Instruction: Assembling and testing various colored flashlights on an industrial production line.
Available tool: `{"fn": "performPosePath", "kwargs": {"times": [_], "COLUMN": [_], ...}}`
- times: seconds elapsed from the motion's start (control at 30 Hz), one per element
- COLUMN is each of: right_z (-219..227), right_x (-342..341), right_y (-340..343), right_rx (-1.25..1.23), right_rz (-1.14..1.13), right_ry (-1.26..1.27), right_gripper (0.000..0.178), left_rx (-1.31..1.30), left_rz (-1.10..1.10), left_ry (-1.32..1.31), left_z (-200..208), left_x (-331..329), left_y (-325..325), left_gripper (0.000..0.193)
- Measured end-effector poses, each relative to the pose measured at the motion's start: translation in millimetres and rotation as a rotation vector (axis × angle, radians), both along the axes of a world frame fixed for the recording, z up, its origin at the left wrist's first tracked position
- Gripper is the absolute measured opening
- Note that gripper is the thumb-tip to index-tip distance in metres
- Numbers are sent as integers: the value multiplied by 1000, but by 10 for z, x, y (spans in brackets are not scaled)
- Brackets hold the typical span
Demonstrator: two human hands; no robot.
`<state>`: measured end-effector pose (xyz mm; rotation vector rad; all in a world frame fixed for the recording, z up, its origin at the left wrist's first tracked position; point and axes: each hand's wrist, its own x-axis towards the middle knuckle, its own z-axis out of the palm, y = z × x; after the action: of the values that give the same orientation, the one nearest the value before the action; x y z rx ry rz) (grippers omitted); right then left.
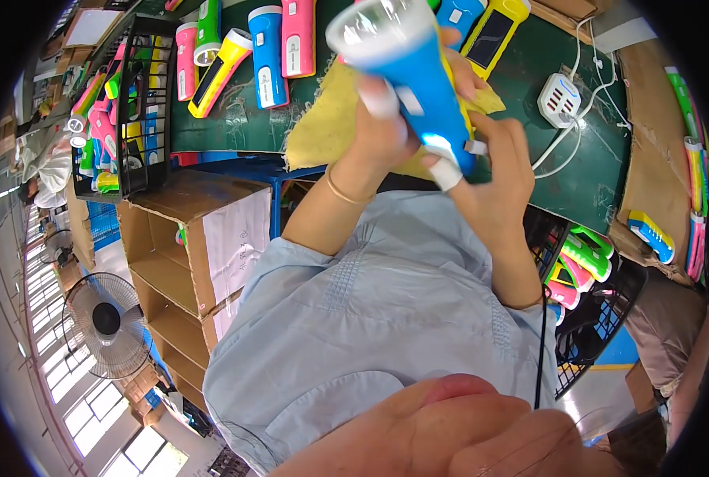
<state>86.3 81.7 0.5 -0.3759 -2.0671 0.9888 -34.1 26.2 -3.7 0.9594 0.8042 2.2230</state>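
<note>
Head view shows a blue flashlight [427, 78] glowing near its tail

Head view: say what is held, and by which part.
A blue flashlight: the left hand grips it below the head; the right hand is at its tail end.

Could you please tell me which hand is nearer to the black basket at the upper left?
Left. The left hand is to the right of the black basket, gripping the blue flashlight; the right hand is farther right, at the flashlight's lower end.
</note>
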Motion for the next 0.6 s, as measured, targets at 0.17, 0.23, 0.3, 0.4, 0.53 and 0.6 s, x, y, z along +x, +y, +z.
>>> {"fn": "performPosePath", "kwargs": {"times": [0.17, 0.23, 0.3, 0.4, 0.53, 0.6], "right_z": [-221, -274, -320, -317, -196, -208], "right_x": [80, 159, 248, 309, 408, 441], "right_y": [111, 260, 366, 409, 324, 315], "right_rx": [-344, -409, -470, -410, -601, -651], "right_rz": [273, 300, 292, 284, 263, 293], "right_ry": [21, -131, -149, -152, -139, -152], "right_gripper": [51, 49, 41, 22, 15, 16], "left_rx": [-329, -357, -427, -495, -655, -662], "left_rz": [154, 261, 362, 408, 400, 401], "left_ry": [639, 821, 916, 992, 1042, 893], "left_z": [-218, -151, -75, -117, -78, -59], "left_x": [145, 94, 154, 166, 203, 239], "left_y": [-343, -335, -348, -404, -453, -429], "left_gripper": [72, 71, 77, 79, 78, 76]}}
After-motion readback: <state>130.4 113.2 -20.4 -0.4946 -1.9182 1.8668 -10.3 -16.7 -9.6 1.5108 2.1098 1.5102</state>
